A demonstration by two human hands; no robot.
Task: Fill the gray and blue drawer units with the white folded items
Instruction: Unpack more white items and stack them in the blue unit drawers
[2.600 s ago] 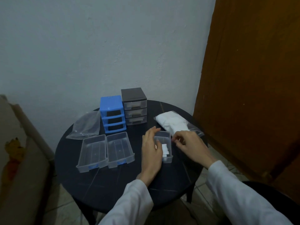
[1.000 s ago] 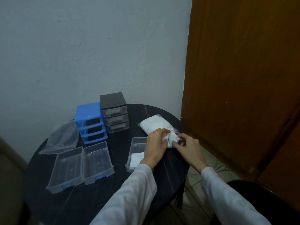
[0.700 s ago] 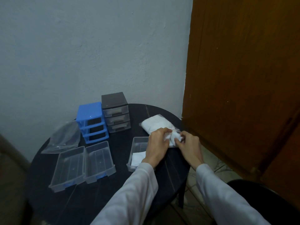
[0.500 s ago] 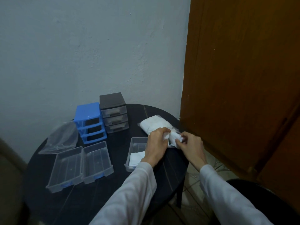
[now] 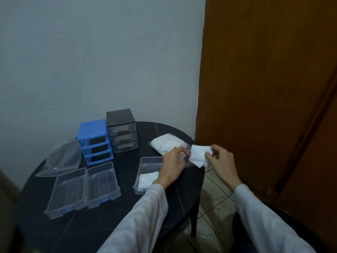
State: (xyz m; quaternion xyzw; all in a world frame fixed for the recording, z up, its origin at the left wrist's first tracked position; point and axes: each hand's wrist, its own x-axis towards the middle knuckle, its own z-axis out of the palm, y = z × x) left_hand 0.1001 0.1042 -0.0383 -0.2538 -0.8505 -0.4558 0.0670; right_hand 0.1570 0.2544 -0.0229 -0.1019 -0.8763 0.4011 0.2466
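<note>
The right hand (image 5: 221, 161) has its grip pinched on a white folded item (image 5: 199, 155) held just above the surface's (image 5: 113, 221) right edge. The left hand (image 5: 173, 164), fingers curled, holds the mouth of the clear bag (image 5: 167, 145) of white items. A pulled-out drawer (image 5: 145, 165) (one white piece inside) lies beside it. The blue unit (image 5: 94, 140) and gray unit (image 5: 121, 130) stand far left, two clear drawers (image 5: 82, 189) nearer.

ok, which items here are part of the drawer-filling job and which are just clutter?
Job:
blue unit
gray unit
three clear drawers
bag of white folded items
white folded item in right hand
left hand on bag

Lying about:
empty plastic bag
</note>
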